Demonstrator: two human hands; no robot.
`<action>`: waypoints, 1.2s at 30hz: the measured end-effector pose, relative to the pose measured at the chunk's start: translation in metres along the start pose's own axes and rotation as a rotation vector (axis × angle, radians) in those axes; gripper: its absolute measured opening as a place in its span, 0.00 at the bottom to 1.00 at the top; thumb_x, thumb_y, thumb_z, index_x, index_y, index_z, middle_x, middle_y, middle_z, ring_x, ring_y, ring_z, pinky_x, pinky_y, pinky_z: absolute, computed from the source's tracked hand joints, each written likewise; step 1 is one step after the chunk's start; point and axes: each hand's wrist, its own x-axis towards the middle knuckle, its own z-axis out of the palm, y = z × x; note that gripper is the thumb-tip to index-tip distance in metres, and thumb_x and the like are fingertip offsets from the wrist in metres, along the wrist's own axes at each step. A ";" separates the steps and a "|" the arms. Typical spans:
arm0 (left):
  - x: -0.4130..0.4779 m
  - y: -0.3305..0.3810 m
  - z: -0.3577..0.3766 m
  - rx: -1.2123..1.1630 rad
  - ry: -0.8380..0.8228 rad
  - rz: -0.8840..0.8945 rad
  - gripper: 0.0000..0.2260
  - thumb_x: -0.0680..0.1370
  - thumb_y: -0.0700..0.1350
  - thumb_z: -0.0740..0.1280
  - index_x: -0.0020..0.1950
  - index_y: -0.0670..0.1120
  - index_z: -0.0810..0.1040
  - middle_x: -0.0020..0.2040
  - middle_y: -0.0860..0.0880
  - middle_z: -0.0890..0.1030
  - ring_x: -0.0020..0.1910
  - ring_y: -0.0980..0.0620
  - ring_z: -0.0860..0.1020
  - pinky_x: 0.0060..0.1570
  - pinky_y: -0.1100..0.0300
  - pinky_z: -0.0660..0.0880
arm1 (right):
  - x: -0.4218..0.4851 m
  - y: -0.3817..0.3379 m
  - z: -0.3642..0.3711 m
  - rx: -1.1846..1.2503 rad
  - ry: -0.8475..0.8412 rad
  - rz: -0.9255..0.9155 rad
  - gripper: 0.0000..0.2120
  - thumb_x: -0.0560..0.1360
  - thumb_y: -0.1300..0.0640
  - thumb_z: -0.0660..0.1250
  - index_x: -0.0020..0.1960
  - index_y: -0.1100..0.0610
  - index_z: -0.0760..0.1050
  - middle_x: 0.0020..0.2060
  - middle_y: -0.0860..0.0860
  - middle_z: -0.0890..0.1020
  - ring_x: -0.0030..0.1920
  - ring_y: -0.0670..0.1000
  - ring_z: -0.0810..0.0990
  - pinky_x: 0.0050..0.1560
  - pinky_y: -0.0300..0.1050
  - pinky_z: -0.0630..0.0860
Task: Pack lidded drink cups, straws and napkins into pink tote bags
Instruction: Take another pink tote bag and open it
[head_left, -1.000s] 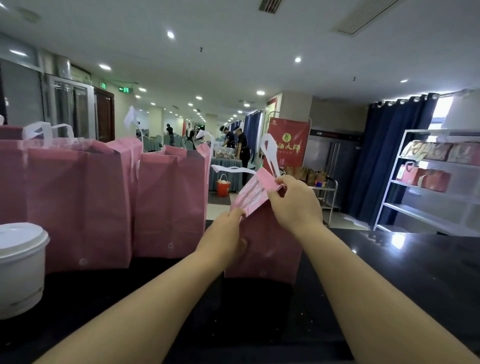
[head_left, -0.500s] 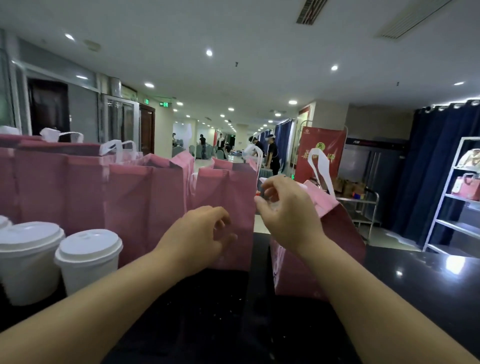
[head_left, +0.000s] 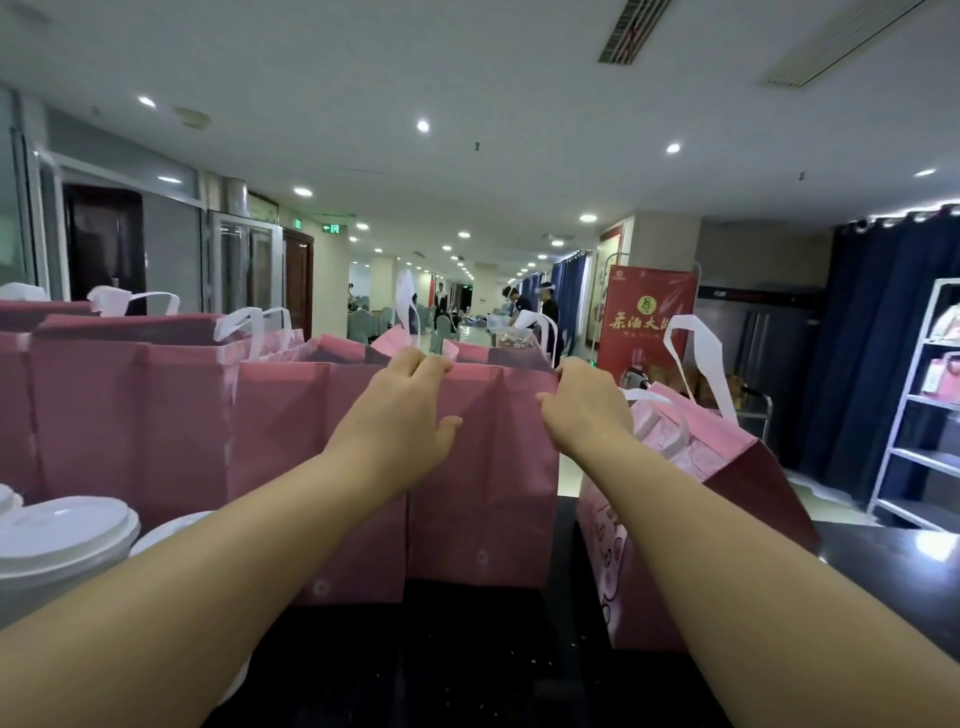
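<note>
Pink tote bag (head_left: 483, 467) with white handles stands upright on the glossy black surface (head_left: 467, 654); the left hand (head_left: 400, 415) and right hand (head_left: 587, 410) each close a grip over its top rim (probably spreading it). An uneven tug could tip it against the leaning pink bag (head_left: 727, 499).

Bag (head_left: 483, 467) interior out of sight; lidded cups (head_left: 62, 535) partly behind the left forearm (head_left: 208, 587).

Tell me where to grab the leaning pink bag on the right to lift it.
Probably the white handle loop, taken from above: it stands upright, clear of the open mouth of the leaning bag, whose sides are flat and tilted, offering little to pinch.
</note>
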 end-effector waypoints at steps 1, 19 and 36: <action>0.003 0.000 0.002 0.007 -0.002 -0.014 0.25 0.74 0.45 0.69 0.70 0.43 0.67 0.64 0.44 0.69 0.62 0.43 0.71 0.61 0.53 0.67 | 0.000 0.003 -0.001 0.009 0.023 -0.008 0.09 0.77 0.55 0.64 0.54 0.59 0.72 0.53 0.58 0.79 0.53 0.60 0.76 0.43 0.46 0.67; -0.031 0.047 -0.019 -0.423 -0.009 -0.168 0.11 0.77 0.52 0.65 0.53 0.47 0.80 0.48 0.48 0.82 0.47 0.48 0.79 0.47 0.52 0.77 | -0.105 0.014 -0.076 0.442 0.528 -0.281 0.04 0.77 0.60 0.65 0.47 0.60 0.78 0.37 0.47 0.77 0.38 0.50 0.75 0.38 0.43 0.67; -0.220 0.103 -0.158 -0.850 0.165 -0.045 0.06 0.76 0.54 0.64 0.50 0.57 0.79 0.46 0.53 0.82 0.40 0.58 0.81 0.35 0.66 0.75 | -0.317 -0.063 -0.160 0.554 0.728 -0.336 0.04 0.76 0.59 0.65 0.46 0.58 0.78 0.38 0.48 0.80 0.36 0.44 0.77 0.37 0.36 0.75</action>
